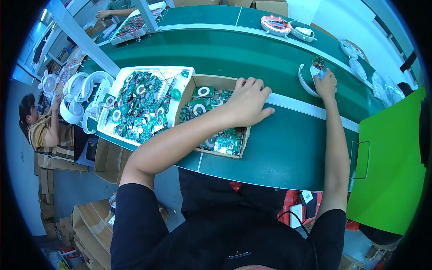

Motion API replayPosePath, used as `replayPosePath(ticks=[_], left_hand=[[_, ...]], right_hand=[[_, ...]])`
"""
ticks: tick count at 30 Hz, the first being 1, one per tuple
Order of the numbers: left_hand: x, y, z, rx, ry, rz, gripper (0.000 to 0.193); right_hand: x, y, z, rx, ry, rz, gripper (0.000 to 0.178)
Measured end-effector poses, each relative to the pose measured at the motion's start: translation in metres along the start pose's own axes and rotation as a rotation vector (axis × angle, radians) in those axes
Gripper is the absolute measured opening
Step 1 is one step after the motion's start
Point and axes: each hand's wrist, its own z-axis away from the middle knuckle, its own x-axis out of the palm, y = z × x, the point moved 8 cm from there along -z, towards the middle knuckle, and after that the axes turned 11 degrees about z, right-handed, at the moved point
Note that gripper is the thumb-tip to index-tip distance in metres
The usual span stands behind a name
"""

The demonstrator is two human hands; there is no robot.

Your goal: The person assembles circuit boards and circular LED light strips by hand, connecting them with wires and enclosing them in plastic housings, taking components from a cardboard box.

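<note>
My left hand (249, 102) lies over the right rim of a shallow cardboard box (245, 143), its thumb apart and its fingers bent over the edge. Inside that box are green circuit boards (227, 145), several of them with pale rings. At the right, on the green conveyor belt, my right hand (327, 84) is closed on a white curved housing (304, 82). A small circuit board with parts on it (317, 61) sticks up just beyond those fingertips. What lies under the fingers is partly hidden.
Left of the box, a white foam tray (182, 74) holds piled circuit boards. White ring-shaped housings (74, 101) are stacked farther left, near a seated person (45, 128). Beyond the belt lie a red-lit ring (275, 24) and other housings. A bright green panel (391, 162) stands at the right.
</note>
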Motion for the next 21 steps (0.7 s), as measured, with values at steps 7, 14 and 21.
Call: replayPosePath(ticks=[7,14,21], left_hand=[[-0.126,-0.03,-0.001,-0.251,-0.102,0.11,0.024],[-0.065,-0.098,0.044,-0.427,-0.338,-0.199,0.035],[-0.077,-0.093,0.044,-0.384,-0.26,-0.114,0.043]], right_hand=[[-0.12,-0.105,0.156,-0.688,0.049,-0.616,0.034],[-0.104,-0.111,0.187,-0.746,-0.061,-0.724,0.026],[-0.099,-0.101,0.183,-0.692,-0.131,-0.777,0.02]])
